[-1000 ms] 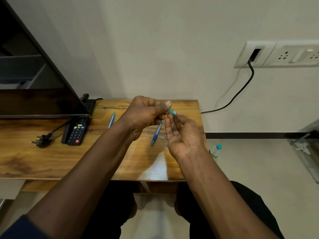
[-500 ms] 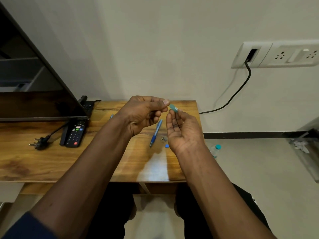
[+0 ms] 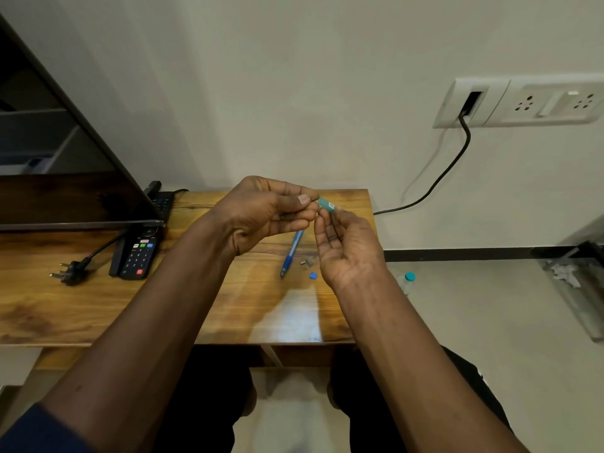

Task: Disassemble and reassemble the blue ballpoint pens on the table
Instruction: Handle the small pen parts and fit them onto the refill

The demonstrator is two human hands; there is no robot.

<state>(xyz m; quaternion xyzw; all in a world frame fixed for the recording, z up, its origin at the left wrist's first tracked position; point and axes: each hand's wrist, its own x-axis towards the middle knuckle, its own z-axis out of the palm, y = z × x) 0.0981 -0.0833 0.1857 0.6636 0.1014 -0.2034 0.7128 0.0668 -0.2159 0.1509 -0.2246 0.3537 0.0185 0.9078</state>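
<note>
Head view: right hand (image 3: 346, 246) pinches a teal pen piece (image 3: 326, 204) at its fingertips above the table (image 3: 98, 305). Left hand (image 3: 261, 214), fingers curled, meets the piece's nine o'clock end; whether it grips it, I cannot tell. Beyond, a blue pen (image 3: 292, 253) lies on the wood, small parts (image 3: 307, 262) at its four o'clock.

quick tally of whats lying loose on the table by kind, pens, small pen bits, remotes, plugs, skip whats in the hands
blue pen: 1
grey bits: 2
blue bit: 1
remote with coloured buttons: 1
plug: 1
total in view: 6
The dark thing behind the remote is unclear, so not counted.
</note>
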